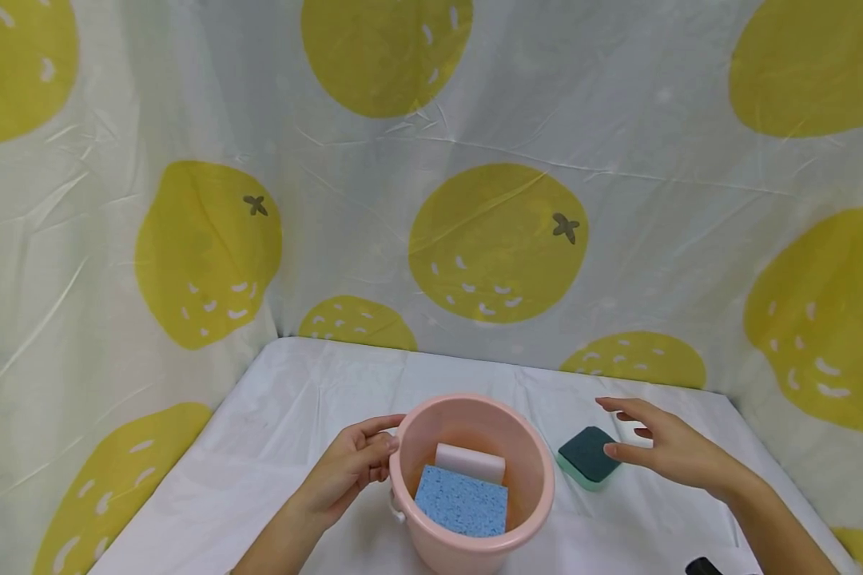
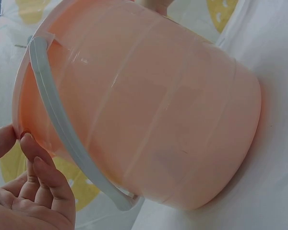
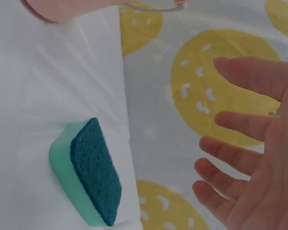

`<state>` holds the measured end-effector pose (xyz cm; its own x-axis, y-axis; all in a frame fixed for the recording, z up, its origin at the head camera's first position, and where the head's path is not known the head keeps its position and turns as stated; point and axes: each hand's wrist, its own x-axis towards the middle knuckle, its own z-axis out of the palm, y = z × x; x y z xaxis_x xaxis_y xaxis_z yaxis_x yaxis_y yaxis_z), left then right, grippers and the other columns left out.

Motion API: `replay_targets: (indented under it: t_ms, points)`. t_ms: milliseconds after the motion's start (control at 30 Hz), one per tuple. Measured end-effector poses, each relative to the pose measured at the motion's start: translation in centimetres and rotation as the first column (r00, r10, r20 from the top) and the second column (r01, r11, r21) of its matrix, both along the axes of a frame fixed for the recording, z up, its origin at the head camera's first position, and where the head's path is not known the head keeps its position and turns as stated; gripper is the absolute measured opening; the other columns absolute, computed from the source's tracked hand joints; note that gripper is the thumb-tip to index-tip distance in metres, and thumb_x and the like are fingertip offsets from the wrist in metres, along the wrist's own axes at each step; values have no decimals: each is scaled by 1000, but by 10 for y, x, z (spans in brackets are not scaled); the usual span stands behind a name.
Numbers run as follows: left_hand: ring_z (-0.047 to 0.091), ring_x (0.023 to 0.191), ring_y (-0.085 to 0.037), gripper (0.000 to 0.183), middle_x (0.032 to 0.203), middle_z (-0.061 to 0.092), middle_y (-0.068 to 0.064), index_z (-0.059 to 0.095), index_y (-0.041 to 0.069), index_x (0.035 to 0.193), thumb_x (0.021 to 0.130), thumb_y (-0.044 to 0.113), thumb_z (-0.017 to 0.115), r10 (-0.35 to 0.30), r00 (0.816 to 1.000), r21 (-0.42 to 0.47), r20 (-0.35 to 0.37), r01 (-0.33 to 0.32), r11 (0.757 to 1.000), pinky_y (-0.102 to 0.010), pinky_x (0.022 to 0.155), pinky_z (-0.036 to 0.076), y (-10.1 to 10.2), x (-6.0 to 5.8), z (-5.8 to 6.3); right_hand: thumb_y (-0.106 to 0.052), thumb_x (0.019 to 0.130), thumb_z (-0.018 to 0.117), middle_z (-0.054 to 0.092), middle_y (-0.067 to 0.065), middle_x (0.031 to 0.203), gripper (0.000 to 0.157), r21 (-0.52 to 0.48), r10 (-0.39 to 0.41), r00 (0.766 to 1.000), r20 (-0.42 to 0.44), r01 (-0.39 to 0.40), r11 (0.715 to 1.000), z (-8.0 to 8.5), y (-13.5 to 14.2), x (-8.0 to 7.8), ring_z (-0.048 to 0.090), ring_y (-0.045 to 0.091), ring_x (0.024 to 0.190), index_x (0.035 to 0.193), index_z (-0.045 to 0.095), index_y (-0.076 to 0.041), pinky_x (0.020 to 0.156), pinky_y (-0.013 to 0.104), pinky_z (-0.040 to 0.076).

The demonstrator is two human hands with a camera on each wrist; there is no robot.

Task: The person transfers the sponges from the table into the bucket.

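Pinching the rim at its left side between the thumb and forefinger of my left hand point(image 1: 355, 463), I steadied the pink bucket point(image 1: 467, 415), the other fingers bent in below. The bucket stood about midway between the left and right edges of the white surface point(image 1: 244, 447), well forward of the far edge, its pale handle point(image 2: 66, 132) hanging down along the outside. Inside lay a blue sponge point(image 1: 463, 501) and, just beyond it, a pale pink block point(image 1: 470, 463). To the right, just beside the bucket and toward the far right corner of the surface, lay a green sponge point(image 1: 590, 455), its dark scouring face up. My right hand point(image 1: 662, 447) hung over that side with fingers spread, thumb well away from them and nothing between; the wrist view showed it apart from the sponge. Farther right, by the right edge, poked the tip of a black object point(image 1: 701, 566) I couldn't make out.

I judged the step to be a reach for the green sponge, with the bucket braced to receive it. The next move called for lowering my right hand, closing thumb and fingers across the sponge's sides, then lifting it clear of the rim.
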<state>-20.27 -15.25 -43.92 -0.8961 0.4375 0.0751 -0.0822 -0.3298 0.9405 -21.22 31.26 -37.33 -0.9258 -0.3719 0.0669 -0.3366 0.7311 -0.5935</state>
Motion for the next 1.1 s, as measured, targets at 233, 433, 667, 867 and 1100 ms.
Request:
replay_targets:
  t_ms: [233,433,667,867,1100]
  points:
    - [57,72,-9,51,92,69,-1,46,-11,146,102,9,64,9,1000,-5,15,-8,1000,-21,67,50,0,1,0,-38,96,75,44,22,153,72,-12,-19,998,57,20,1000,-18,7,-7,43,50,134,154,45,-7,102,66,43]
    - [57,72,-10,52,92,69,0,46,-11,146,102,10,64,11,1000,-12,20,-11,1000,-21,67,50,0,2,0,-37,96,74,41,24,153,70,-30,-33,996,85,36,999,-29,11,-12,41,51,135,153,46,-7,104,67,40]
    - [57,73,-10,52,93,69,-1,46,-11,146,102,10,64,11,1000,-15,22,-11,1000,-21,68,50,0,2,1,-35,98,72,35,29,157,67,-50,-42,991,124,48,998,-43,15,-20,33,53,140,153,47,-7,105,69,37]
    - [56,72,-10,52,93,69,-2,45,-11,146,102,9,64,10,1000,-17,12,-10,1000,-21,67,49,0,2,2,-32,96,74,34,29,158,65,-75,-30,989,145,41,996,-54,18,-27,27,53,143,151,48,-7,105,72,35]
    - [57,73,-9,51,93,68,-1,45,-12,146,103,8,62,5,1000,-6,-1,-5,1000,-21,68,50,0,1,2,-31,95,75,36,29,157,68,-92,-9,985,171,25,995,-66,21,-35,24,57,143,152,47,-6,104,74,33]
